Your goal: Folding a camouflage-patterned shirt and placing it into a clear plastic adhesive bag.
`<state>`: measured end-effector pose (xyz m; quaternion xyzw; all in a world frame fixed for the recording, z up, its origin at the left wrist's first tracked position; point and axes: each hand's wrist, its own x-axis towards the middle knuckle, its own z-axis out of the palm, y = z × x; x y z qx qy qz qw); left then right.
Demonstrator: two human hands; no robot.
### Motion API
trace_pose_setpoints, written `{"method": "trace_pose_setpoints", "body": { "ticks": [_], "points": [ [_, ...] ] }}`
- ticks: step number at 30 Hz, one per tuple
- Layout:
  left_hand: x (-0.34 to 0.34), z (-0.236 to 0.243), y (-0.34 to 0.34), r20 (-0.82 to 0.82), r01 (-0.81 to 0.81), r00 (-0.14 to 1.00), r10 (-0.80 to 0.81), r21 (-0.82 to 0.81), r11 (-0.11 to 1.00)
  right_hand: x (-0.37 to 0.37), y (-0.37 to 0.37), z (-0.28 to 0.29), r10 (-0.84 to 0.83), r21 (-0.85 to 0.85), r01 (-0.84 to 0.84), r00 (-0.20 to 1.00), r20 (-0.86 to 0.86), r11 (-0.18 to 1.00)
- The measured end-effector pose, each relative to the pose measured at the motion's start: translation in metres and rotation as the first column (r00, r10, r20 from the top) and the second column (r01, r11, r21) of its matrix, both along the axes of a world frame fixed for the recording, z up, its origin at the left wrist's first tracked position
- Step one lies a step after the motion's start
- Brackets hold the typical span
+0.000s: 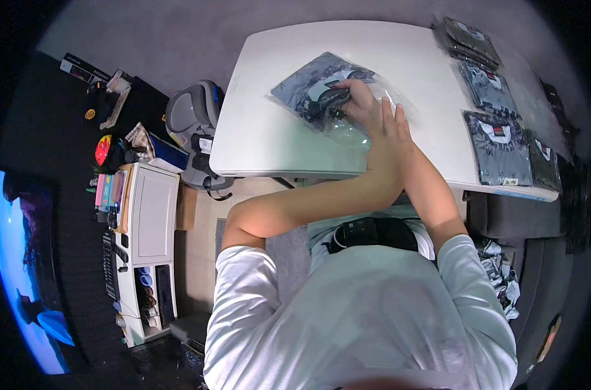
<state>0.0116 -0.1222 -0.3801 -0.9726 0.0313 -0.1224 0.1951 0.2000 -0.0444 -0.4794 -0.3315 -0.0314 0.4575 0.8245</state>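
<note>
A folded grey-blue patterned shirt (302, 91) in a clear plastic bag (386, 91) lies at an angle on the white table (263, 140). My right hand (357, 104) is closed around a dark, rounded object (331, 99) over the middle of the shirt; its exact kind cannot be made out. Loose, shiny plastic bunches just below that hand. My left hand (391, 127) rests across my right wrist, fingers stretched out and holding nothing. The left forearm reaches in front of my body, so the two arms meet at the wrists.
Bagged folded shirts (497, 146) lie along the table's right side, with a dark stack (468, 42) at the far corner. A grey chair (191, 123) stands left of the table. Further left are a white cabinet (155, 211) and a lit screen (25, 273). A dark sofa (513, 214) is at right.
</note>
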Motion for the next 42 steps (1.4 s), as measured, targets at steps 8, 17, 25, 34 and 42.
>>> {"method": "trace_pose_setpoints", "body": {
  "ticks": [8,17,25,34,42],
  "points": [
    [0.009,-0.006,0.001,0.080,-0.018,0.996,0.037,-0.228,0.974,-0.004,-0.020,0.002,0.117,-0.182,-0.103,0.991,0.070,0.978],
    [0.007,0.004,-0.010,-0.051,0.057,0.996,-0.068,-0.196,0.979,-0.029,-0.026,0.034,0.068,-0.301,0.012,0.965,0.253,0.954],
    [0.006,0.000,-0.009,-0.107,0.038,0.993,-0.055,-0.154,0.987,-0.041,-0.050,0.033,0.071,-0.391,0.099,0.915,0.398,0.915],
    [-0.017,0.016,0.014,0.085,0.498,0.857,-0.509,-0.398,0.771,-0.033,-0.088,0.052,0.525,-0.656,0.553,0.402,0.750,0.513],
    [-0.031,0.007,0.120,0.324,0.413,0.894,-0.309,-0.864,0.289,-0.065,-0.113,0.031,0.519,-0.165,0.657,-0.389,0.761,0.735]
  ]
}}
